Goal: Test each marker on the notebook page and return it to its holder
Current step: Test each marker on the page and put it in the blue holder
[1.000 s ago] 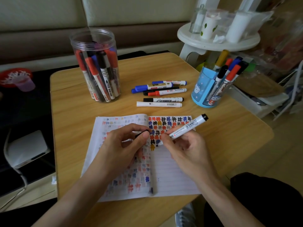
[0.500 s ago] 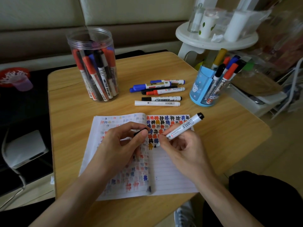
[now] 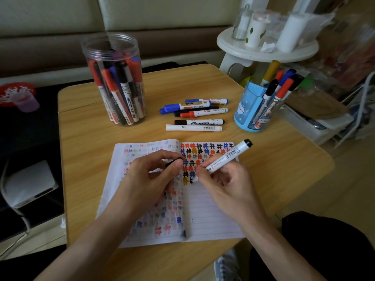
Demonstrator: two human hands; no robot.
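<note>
Progress roughly midway, I judge: right hand (image 3: 227,185) pinches white marker (image 3: 229,157), tip on notebook (image 3: 213,216) at frame centre, left hand (image 3: 150,179) pinches black cap (image 3: 173,161), loose markers (image 3: 194,118) above apparently await testing.

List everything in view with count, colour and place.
table: one, light wood, under everything
notebook: one, white, open at near edge
jar of markers: one, clear, far left
holder of markers: one, blue, far right
loose markers: six, mixed colours, between jar and holder
white stand: one, behind the holder
white marker: one, black-ended, tip at right page
black cap: one, above the notebook
left hand: pinches black cap
right hand: grips white marker
</note>
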